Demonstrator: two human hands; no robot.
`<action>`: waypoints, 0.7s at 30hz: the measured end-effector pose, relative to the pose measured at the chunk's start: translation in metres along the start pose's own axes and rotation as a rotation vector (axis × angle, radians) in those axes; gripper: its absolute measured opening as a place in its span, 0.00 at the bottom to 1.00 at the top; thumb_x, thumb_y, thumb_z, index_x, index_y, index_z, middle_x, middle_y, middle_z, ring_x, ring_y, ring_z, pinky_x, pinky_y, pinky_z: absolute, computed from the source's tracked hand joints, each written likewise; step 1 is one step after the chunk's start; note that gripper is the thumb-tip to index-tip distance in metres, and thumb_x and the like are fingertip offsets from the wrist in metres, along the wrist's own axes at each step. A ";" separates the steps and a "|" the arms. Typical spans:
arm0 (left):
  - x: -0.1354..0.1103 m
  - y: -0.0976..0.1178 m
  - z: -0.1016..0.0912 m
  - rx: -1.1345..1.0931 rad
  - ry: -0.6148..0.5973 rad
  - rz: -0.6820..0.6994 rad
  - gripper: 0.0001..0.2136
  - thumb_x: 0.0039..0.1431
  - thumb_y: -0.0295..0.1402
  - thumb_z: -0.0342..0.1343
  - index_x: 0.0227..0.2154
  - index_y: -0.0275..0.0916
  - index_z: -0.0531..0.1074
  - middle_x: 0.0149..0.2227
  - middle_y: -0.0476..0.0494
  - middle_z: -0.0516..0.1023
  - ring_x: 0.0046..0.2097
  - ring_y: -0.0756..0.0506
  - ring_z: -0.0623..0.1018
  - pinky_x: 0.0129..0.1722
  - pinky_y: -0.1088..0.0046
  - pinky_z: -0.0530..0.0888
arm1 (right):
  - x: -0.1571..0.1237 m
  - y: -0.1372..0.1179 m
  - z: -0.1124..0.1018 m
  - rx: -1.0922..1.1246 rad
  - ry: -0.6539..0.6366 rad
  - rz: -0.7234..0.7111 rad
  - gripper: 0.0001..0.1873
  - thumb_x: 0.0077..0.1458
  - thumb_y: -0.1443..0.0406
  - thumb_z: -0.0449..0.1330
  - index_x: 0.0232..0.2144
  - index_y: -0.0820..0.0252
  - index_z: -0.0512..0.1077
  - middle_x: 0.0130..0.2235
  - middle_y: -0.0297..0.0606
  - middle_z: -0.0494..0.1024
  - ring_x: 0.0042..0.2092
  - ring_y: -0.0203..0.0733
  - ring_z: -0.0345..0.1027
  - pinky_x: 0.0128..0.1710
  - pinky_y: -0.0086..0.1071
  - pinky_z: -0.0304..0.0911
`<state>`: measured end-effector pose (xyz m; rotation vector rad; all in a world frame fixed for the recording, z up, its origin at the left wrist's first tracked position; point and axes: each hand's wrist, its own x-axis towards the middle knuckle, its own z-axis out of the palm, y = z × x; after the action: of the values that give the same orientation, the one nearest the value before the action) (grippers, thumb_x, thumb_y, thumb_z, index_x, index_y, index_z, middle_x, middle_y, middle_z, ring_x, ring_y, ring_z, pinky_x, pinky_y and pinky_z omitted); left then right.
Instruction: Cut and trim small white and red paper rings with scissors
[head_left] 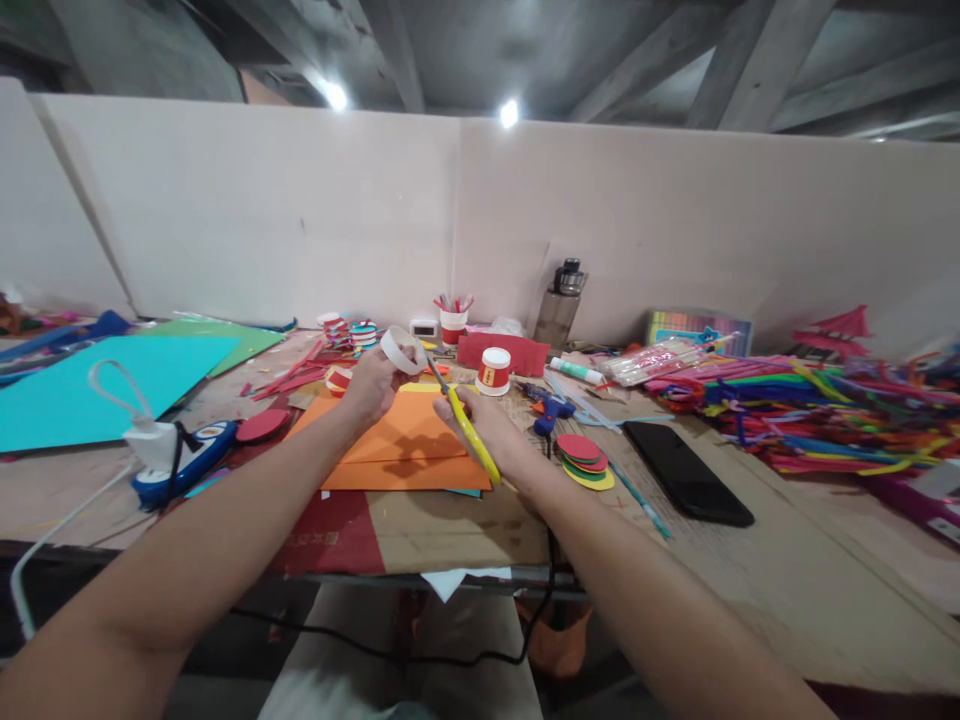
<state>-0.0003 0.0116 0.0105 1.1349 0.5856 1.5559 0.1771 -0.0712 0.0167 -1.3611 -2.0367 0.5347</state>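
My left hand is closed on a white paper ring, held up above the work surface. In my right hand are yellow-handled scissors, their blades pointing up and left beside the ring. Whether the blades touch the paper I cannot tell. Beneath both hands lie orange paper sheets, with a strip of yellow paper showing behind them. A red and white paper cup stands upside down just past my right hand.
A blue glue gun, stacked paper discs and a black phone lie to the right. Colourful pipe cleaners heap up at far right. On the left are a blue power strip and turquoise paper. A bottle stands behind.
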 end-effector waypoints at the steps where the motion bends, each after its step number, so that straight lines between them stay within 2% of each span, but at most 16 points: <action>1: -0.001 0.001 0.001 -0.002 -0.015 0.005 0.14 0.40 0.31 0.68 0.24 0.36 0.66 0.24 0.53 0.71 0.27 0.54 0.72 0.30 0.77 0.72 | 0.000 0.001 0.000 0.000 0.001 0.000 0.23 0.61 0.45 0.50 0.31 0.57 0.65 0.28 0.31 0.66 0.29 0.34 0.57 0.28 0.28 0.49; 7: -0.003 0.004 0.003 -0.003 -0.058 -0.008 0.15 0.41 0.32 0.68 0.23 0.37 0.65 0.23 0.53 0.70 0.27 0.53 0.73 0.29 0.78 0.71 | 0.002 0.008 0.004 0.018 0.007 -0.032 0.21 0.61 0.46 0.51 0.31 0.56 0.63 0.28 0.30 0.66 0.29 0.34 0.59 0.29 0.28 0.51; 12: -0.002 0.004 0.003 -0.018 -0.042 -0.001 0.13 0.42 0.33 0.69 0.26 0.36 0.69 0.25 0.52 0.73 0.27 0.54 0.72 0.26 0.78 0.69 | 0.001 0.008 0.004 0.053 -0.011 -0.024 0.23 0.61 0.44 0.50 0.31 0.56 0.63 0.28 0.30 0.67 0.29 0.35 0.60 0.28 0.28 0.52; 21: 0.000 0.004 0.001 -0.026 -0.074 -0.021 0.13 0.39 0.30 0.68 0.24 0.36 0.67 0.23 0.51 0.73 0.29 0.52 0.76 0.28 0.78 0.71 | 0.002 0.010 0.006 0.021 -0.004 -0.018 0.25 0.61 0.41 0.47 0.32 0.56 0.63 0.26 0.31 0.68 0.27 0.35 0.60 0.26 0.27 0.51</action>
<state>-0.0013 0.0100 0.0147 1.1582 0.5247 1.4935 0.1792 -0.0658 0.0065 -1.3290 -2.0391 0.5504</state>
